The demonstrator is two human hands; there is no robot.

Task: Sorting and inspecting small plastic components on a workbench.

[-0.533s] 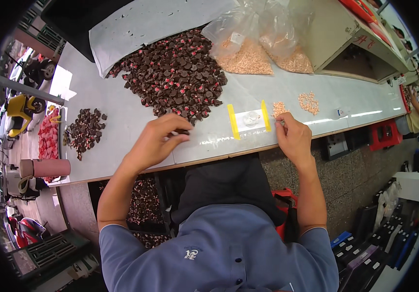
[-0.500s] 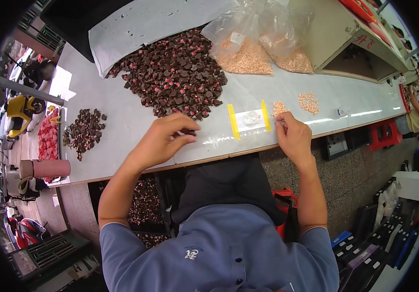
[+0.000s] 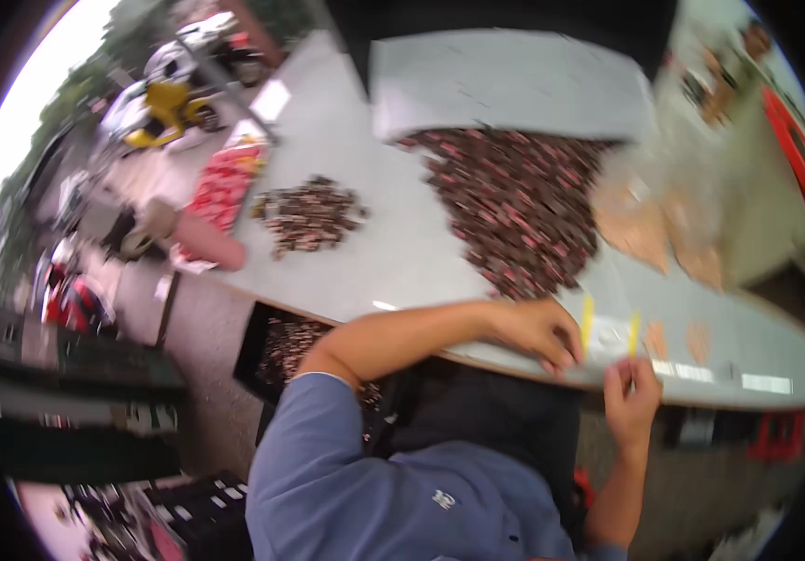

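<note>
My left hand (image 3: 545, 331) hovers over the table's near edge with its fingers curled together, just below a big heap of small dark pieces with pink spots (image 3: 524, 210). What it grips is blurred and hidden by the fingers. Close to its right, my right hand (image 3: 632, 393) has thumb and finger pressed together; anything between them is too small to make out. Between and just beyond the hands lies a white card (image 3: 611, 334) held down by yellow tape strips (image 3: 589, 323), with a clear round item on it. Two little piles of beige bits (image 3: 656, 340) sit right of the card.
Clear bags of beige bits (image 3: 641, 229) stand behind the heap, beside a beige box (image 3: 781, 280). At left are a smaller dark pile (image 3: 314, 217), a pink bottle (image 3: 208, 241) and a red-pink bag (image 3: 225, 187). A dark crate of pieces (image 3: 286, 351) stands below the table edge.
The view has swung left, blurring the scene. My left hand has moved right toward the taped card, nearer my right hand, which has come back from the beige pile to the card's near side.
</note>
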